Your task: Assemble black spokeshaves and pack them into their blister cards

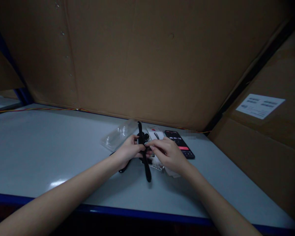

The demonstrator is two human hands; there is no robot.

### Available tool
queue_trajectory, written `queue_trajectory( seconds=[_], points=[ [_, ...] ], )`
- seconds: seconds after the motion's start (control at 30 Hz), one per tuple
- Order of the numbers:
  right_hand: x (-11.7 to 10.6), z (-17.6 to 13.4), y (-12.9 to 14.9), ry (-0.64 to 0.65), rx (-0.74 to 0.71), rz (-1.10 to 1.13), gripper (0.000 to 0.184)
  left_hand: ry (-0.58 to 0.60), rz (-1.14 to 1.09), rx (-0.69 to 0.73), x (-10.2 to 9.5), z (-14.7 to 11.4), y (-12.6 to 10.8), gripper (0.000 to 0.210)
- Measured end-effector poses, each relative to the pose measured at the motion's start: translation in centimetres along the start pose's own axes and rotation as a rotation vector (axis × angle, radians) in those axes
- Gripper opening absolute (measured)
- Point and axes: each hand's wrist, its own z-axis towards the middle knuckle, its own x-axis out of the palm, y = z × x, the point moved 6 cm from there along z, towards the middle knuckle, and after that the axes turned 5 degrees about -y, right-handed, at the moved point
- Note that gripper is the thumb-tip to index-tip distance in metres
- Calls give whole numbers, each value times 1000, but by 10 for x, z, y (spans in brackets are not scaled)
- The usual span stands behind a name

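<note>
My left hand point(127, 151) is closed round the middle of a black two-armed object point(147, 170), whose long, rounded arms point away from me and toward me. Its exact kind does not show. My right hand point(169, 153) works at the object's middle from the right, thumb and forefinger pinched together. Whatever lies between those fingertips is too small to make out. Another black piece point(123, 169) rests on the table under my left wrist. Behind the hands lies a printed white card point(157, 133) with a dark, elongated shape pictured on it.
A clear plastic package point(118, 134) lies left of the card. At the right is a phone point(179, 144) displaying a running timer. Cardboard walls stand behind and to the right of the grey table point(64, 144), with a white label point(260, 106) on the right one. Thin red and yellow wires point(51, 108) run along the back edge.
</note>
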Motion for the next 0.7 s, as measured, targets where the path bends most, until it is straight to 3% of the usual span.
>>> queue_trajectory(
  seconds=[0.17, 0.43, 0.7],
  points=[
    [0, 1, -1, 3, -6, -19, 31, 23, -7, 5, 2, 0, 0, 35],
    [-5, 2, -3, -49, 29, -172, 19, 42, -27, 2, 2, 2, 2, 35],
    [1, 0, 2, -16, -3, -53, 22, 10, 16, 14, -1, 2, 0, 37]
  ],
)
